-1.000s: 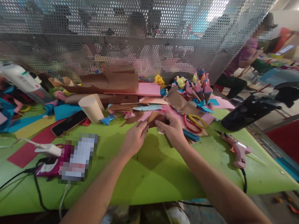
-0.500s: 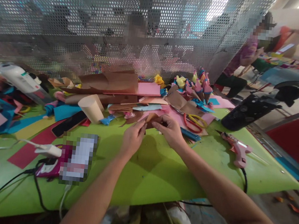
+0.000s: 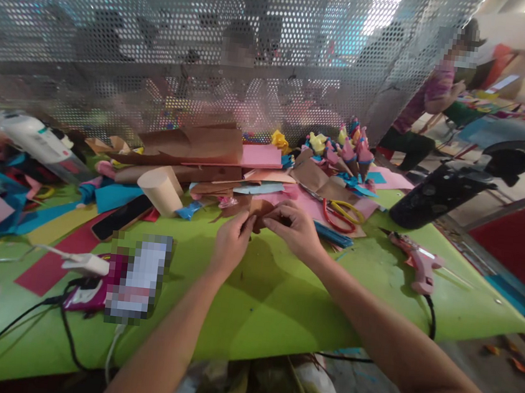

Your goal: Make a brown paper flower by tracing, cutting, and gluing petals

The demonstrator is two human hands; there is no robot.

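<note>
A small piece of brown paper (image 3: 260, 209) is held up between my two hands, above the green table (image 3: 249, 320). My left hand (image 3: 232, 237) pinches its left side between thumb and fingers. On the other side my right hand (image 3: 297, 231) is closed on the paper's right part, fingers bent over it. Part of the paper is hidden behind the fingers. Just beyond lie sheets of pink paper (image 3: 306, 204) and brown paper (image 3: 321, 177). Scissors (image 3: 342, 216) with red and yellow handles rest to the right of my right hand.
A pink glue gun (image 3: 417, 263) and a dark bottle (image 3: 432, 192) are at the right. Paper cones (image 3: 358, 153) stand at the back. Leftward are a cardboard tube (image 3: 160, 191), phones (image 3: 139, 277) and cables. A metal mesh (image 3: 189, 39) rises behind; another person (image 3: 429, 101) sits beyond.
The brown paper has turned and shifted slightly left between my fingers. Both hands stay closed on it, my right fingers a little more bent. The surrounding things look the same.
</note>
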